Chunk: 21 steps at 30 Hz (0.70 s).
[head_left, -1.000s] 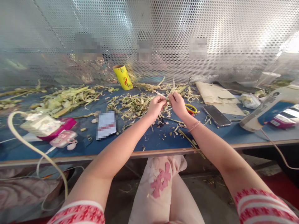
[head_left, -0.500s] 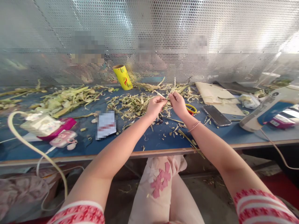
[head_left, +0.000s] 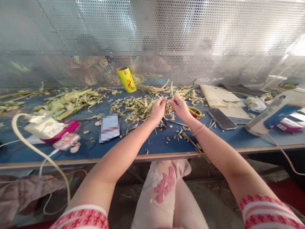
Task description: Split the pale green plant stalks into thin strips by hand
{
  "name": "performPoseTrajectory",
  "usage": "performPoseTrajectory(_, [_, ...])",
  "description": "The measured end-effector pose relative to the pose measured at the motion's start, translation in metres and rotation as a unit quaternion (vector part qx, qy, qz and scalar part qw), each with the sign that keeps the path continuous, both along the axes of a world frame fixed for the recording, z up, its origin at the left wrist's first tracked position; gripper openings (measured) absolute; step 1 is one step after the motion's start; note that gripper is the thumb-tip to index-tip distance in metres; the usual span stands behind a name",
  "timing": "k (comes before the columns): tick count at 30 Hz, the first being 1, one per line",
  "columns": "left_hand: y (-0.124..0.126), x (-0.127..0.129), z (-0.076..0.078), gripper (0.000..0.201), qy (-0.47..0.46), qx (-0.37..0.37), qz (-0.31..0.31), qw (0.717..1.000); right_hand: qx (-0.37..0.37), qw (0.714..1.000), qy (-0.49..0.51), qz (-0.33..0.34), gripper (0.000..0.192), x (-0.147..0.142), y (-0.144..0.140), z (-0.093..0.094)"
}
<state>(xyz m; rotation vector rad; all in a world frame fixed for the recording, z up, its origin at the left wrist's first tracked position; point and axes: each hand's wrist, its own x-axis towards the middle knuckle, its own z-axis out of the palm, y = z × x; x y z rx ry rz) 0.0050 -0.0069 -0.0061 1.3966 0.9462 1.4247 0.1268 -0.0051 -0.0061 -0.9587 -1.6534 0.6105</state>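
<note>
the left hand [head_left: 158,109] and the right hand [head_left: 179,107] are meeting over the blue bench [head_left: 157,144], each pinching closed on a thin pale leaf strip [head_left: 166,101] stretching between their fingertips. they are hovering just above the heap of leaf scraps [head_left: 135,108], with yellow-handled scissors [head_left: 195,111] lying just right of that heap and a phone [head_left: 221,118] farther right.

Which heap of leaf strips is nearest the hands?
The middle heap, just beyond the left hand. The larger heap lies far off to the left, near the table's back edge.
</note>
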Motion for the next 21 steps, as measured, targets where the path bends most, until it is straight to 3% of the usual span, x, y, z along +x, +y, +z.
performPoseTrajectory(4, [0.002,-0.003,-0.002,0.041,0.035,0.048,0.036,0.998,-0.033,0.998,0.023,0.041,0.032,-0.002,-0.001,0.002])
performPoseTrajectory(21, [0.014,-0.007,-0.003,0.033,0.068,0.08,0.11,0.988,-0.067,0.973,0.116,0.186,0.048,-0.002,0.007,-0.004])
